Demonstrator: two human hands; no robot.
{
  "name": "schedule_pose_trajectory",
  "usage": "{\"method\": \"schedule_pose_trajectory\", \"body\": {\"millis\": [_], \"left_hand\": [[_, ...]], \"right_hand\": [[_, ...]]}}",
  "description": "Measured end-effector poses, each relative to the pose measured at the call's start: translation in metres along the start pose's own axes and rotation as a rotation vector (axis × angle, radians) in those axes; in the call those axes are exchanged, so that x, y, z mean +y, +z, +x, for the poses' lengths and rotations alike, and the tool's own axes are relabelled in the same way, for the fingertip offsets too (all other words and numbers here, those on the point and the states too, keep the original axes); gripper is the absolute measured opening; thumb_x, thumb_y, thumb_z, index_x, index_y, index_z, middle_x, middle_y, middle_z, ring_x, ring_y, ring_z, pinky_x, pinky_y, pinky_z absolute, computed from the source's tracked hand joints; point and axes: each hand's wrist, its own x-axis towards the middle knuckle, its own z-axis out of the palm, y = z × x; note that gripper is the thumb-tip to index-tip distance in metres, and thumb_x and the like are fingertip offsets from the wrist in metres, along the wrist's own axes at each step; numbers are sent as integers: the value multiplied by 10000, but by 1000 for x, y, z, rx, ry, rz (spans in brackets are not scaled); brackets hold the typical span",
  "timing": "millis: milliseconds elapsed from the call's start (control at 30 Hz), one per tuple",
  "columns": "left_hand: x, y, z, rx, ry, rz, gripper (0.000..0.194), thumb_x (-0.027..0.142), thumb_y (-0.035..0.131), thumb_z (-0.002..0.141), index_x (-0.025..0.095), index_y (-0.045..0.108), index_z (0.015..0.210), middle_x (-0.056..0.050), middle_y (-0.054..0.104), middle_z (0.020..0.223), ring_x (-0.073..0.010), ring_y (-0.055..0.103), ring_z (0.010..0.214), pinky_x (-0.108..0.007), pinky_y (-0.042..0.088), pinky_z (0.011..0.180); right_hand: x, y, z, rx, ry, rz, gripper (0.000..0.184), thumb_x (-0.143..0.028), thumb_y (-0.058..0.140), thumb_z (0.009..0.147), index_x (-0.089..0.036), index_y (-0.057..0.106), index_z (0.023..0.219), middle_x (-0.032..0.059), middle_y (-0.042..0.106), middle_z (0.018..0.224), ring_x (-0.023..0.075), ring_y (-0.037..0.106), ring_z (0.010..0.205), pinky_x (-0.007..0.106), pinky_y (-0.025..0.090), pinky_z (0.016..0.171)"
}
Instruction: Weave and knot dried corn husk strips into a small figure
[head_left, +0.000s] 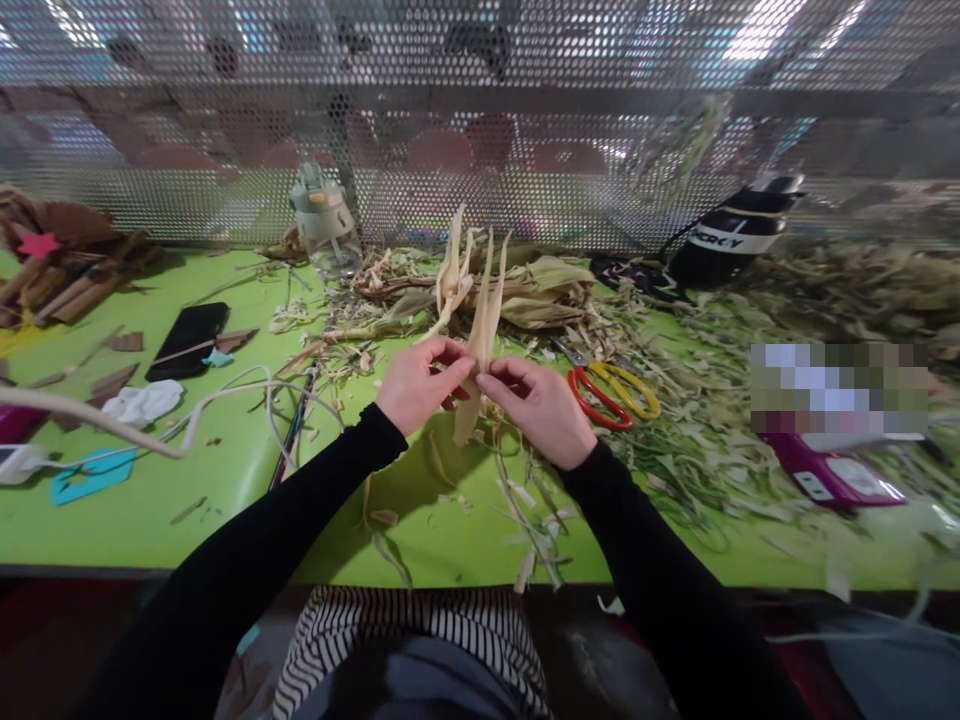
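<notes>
Over the middle of the green table, my left hand [424,380] and my right hand [544,405] pinch a pale dried corn husk [487,310] between thumbs and fingers. Its pointed strips stand upward, and a short end hangs below my fingers. Another husk piece [452,275] stands up just behind my left hand, its lower part running toward my fingers; whether I hold it too I cannot tell. Beyond lies a heap of dry husks [544,290]. Right of my right hand rest scissors [611,395] with one red and one yellow handle loop.
Husk scraps cover the green table [247,530], thickest at right. A clear bottle [326,225] and a black bottle [731,235] stand by the perforated metal screen [525,120]. At left lie a phone [187,340], a white cable [187,425] and brown husk rolls [64,280].
</notes>
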Motion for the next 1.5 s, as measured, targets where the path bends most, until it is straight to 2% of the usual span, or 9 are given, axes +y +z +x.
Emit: {"method": "schedule_pose_trajectory", "body": {"millis": [167, 400, 633, 900, 1067, 1200, 1333, 1400, 1500], "left_hand": [[-3, 2, 1, -5, -25, -65, 128, 274, 607, 750, 147, 594, 763, 2, 624, 650, -107, 637, 573, -200, 511, 525], [-7, 1, 4, -87, 5, -37, 73, 174, 638, 675, 132, 605, 724, 21, 623, 609, -75, 582, 537, -194, 487, 558], [-11, 0, 5, -103, -18, 10, 71, 190, 613, 692, 136, 575, 719, 13, 617, 609, -92, 587, 545, -222, 484, 565], [-14, 4, 3, -31, 5, 80, 113, 240, 615, 689, 154, 547, 714, 12, 613, 628, -105, 584, 568, -235, 475, 579], [-12, 2, 3, -23, 40, 192, 131, 264, 608, 676, 154, 545, 709, 17, 596, 626, -109, 559, 572, -237, 452, 574], [-10, 1, 2, -12, 98, 270, 148, 283, 611, 673, 158, 540, 707, 28, 592, 633, -100, 538, 571, -230, 433, 584], [-8, 2, -1, 71, 158, 400, 137, 262, 616, 659, 168, 518, 673, 49, 556, 590, -88, 493, 546, -231, 404, 584], [-8, 3, 0, 90, 162, 387, 145, 244, 623, 646, 171, 499, 655, 53, 535, 579, -85, 479, 542, -226, 395, 568], [-11, 2, 3, 57, 97, 225, 167, 215, 631, 640, 172, 470, 653, 59, 512, 566, -78, 478, 522, -210, 395, 525]], "right_hand": [[3, 1, -1, 96, -29, -195, 164, -314, 578, 798, -172, 599, 718, 2, 608, 637, 115, 499, 546, 240, 386, 538], [5, 3, -1, 99, -29, -152, 101, -262, 569, 781, -166, 594, 762, 28, 659, 713, 143, 593, 615, 256, 452, 591], [2, 5, -3, 109, -97, -231, 98, -266, 556, 798, -179, 573, 755, 35, 655, 727, 156, 600, 638, 268, 446, 605], [4, 9, -3, 158, -100, -344, 92, -256, 537, 793, -180, 568, 752, 42, 640, 689, 167, 574, 614, 275, 408, 605], [1, 11, -4, 135, -118, -412, 105, -251, 505, 802, -188, 521, 720, 36, 607, 673, 168, 541, 607, 273, 356, 579], [2, 12, -5, 154, -181, -397, 101, -244, 491, 807, -195, 513, 722, 33, 607, 684, 166, 539, 623, 272, 367, 596], [4, 11, -5, 178, -252, -364, 71, -221, 499, 796, -200, 532, 737, 39, 625, 724, 173, 561, 659, 276, 404, 633], [4, 10, -5, 184, -294, -350, 72, -219, 504, 796, -201, 545, 740, 44, 629, 741, 181, 576, 693, 281, 422, 660], [0, 10, -5, 183, -328, -331, 102, -215, 500, 809, -208, 551, 720, 35, 621, 721, 178, 575, 700, 283, 431, 681]]}}
